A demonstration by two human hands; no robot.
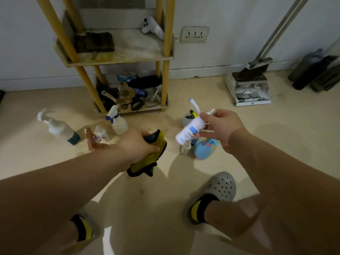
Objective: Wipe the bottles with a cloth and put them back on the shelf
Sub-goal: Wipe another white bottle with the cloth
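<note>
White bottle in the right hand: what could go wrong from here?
The right hand grips the white bottle only near its cap, so it could slip when the cloth in the left hand rubs it. The blue sprayer and small bottle stand on the floor right below; a drop may topple them. The stained shelf could dirty it again.

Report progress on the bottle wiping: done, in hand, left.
Done: nothing visibly; the middle shelf board holds no bottles. In hand: the right hand holds a white bottle, the left hand grips the yellow cloth, apart from it. Left: pump bottle, spray bottle and blue sprayer sit on the floor.
</note>
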